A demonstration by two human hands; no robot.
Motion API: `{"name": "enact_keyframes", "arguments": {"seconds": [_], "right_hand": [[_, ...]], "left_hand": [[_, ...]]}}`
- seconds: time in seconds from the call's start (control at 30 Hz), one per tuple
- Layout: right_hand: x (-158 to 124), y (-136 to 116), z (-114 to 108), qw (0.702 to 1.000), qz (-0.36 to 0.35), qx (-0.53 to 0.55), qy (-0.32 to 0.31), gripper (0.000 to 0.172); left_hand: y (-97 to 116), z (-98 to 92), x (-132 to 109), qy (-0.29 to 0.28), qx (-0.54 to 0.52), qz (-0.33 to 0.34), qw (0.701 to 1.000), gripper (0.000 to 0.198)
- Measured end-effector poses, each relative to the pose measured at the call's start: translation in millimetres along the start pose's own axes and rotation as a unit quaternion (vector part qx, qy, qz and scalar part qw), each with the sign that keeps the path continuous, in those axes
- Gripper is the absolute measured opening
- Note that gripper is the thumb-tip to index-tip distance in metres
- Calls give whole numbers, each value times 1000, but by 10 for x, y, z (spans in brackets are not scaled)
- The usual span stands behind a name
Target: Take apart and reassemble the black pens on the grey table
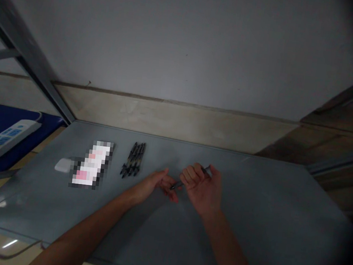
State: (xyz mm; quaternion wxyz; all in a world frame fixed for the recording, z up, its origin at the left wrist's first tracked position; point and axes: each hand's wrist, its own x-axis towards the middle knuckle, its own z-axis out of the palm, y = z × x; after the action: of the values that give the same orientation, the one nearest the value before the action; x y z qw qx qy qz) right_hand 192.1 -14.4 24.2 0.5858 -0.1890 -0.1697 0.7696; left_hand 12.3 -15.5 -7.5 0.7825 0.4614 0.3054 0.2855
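Observation:
A dark pen (177,185) slants between my two hands above the grey table. My right hand (203,189) is closed around it, and its upper end shows near the thumb. My left hand (162,184) is at the pen's lower end, with thumb and fingers apart. The pen's tip overlaps the left fingers; I cannot tell whether they touch. To the left of my left hand, several black pens (134,159) lie side by side in a row on the table.
A phone (93,163) with a blurred, lit screen lies on the grey table (264,227), beside a small white object (63,165). At the far left a white power strip (6,140) rests on a blue surface. A wall rises behind the table, and metal posts (53,97) frame it.

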Motion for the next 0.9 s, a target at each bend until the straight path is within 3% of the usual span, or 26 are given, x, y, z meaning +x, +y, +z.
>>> {"name": "enact_keyframes", "arguments": {"seconds": [0.27,0.43,0.53,0.63,0.73,0.83,0.9], "right_hand": [[2,-1,10,1000,-4,-10,0,51],[3,6,45,999,-14,-44,-6,53],[30,52,20,990,-56,-127,10,48],[73,101,-66,951,-137,-264,81,46],[100,101,-147,904,-183,-364,126,47],[88,65,-162,860,-201,-458,98,41],[64,62,-145,814,-197,-543,62,39]], "left_hand": [[7,-1,7,-1,25,12,1000,77],[62,39,-15,20,97,37,994,61],[79,41,-18,12,113,35,993,56],[112,13,-30,34,127,53,990,51],[194,-39,-53,117,130,101,979,47],[274,-117,-58,230,98,158,955,45],[287,-174,-38,295,43,184,937,44]]}}
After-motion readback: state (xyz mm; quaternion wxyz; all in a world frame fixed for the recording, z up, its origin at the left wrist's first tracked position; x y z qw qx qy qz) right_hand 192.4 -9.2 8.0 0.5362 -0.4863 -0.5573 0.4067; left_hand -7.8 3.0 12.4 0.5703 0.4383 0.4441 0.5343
